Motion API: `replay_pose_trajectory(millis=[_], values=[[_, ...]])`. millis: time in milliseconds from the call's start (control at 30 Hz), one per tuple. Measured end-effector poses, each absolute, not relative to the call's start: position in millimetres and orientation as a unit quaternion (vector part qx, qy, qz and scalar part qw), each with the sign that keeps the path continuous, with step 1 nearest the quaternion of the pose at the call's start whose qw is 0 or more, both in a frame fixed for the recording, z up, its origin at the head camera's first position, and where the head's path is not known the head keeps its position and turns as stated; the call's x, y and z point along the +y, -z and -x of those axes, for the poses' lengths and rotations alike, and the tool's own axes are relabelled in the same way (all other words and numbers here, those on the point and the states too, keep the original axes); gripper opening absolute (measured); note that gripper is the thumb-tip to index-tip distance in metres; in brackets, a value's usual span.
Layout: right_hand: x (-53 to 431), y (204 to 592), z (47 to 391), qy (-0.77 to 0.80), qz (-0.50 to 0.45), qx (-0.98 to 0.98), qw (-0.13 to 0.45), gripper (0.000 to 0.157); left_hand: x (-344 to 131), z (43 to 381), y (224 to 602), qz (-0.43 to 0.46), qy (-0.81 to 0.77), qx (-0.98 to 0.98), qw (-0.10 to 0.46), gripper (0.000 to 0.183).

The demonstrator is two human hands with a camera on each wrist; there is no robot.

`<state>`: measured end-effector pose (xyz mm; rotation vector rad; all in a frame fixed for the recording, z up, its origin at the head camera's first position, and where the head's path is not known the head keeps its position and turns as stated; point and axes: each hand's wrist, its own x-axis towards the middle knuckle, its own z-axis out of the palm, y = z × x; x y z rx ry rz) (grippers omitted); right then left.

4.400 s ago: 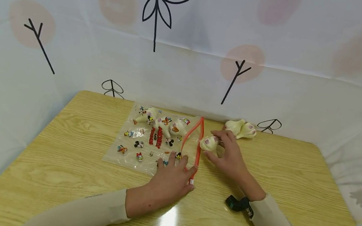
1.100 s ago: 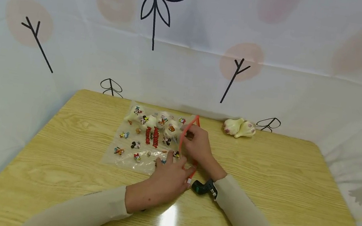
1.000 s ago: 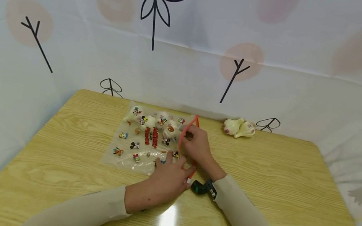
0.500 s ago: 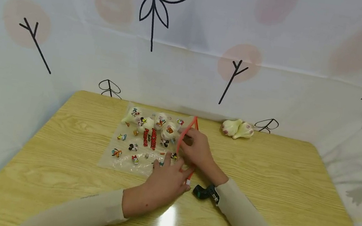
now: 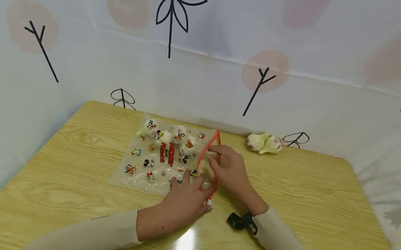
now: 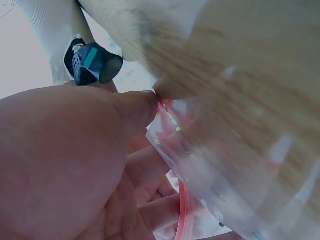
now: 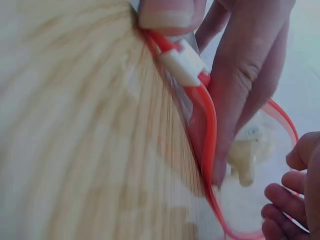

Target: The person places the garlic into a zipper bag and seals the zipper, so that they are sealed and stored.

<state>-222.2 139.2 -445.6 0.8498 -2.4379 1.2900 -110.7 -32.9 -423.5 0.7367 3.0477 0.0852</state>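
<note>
A clear zip bag (image 5: 139, 180) with cartoon prints and a red zip edge (image 5: 216, 172) lies flat on the table. Several garlic bulbs (image 5: 187, 145) show through its film. My left hand (image 5: 184, 202) rests spread on the bag's near right corner, thumb beside the white slider (image 7: 185, 65). One of its straight fingers lies along the red edge in the right wrist view. At the bag's mouth is my right hand (image 5: 231, 172), its fingers loosely bent with nothing between them; the fingertips reach over the opening. A garlic stem (image 7: 243, 162) shows inside the mouth.
Two more garlic bulbs (image 5: 264, 143) lie together at the back of the wooden table (image 5: 308, 208), right of the bag. A black wrist device (image 5: 242, 221) sits on the right wrist. A patterned cloth (image 5: 207, 79) hangs behind the table.
My right hand carried a garlic bulb into the bag, let it go, and has drawn back rightward to the mouth. The left hand keeps its place on the corner.
</note>
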Motion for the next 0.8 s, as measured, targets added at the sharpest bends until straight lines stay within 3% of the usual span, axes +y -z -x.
replay_pose_trajectory(millis=[800], values=[[219,448,210,-0.477,-0.184,-0.834,0.205,0.02,-32,109,426,-0.236,-0.01,0.972,-0.019,0.044]])
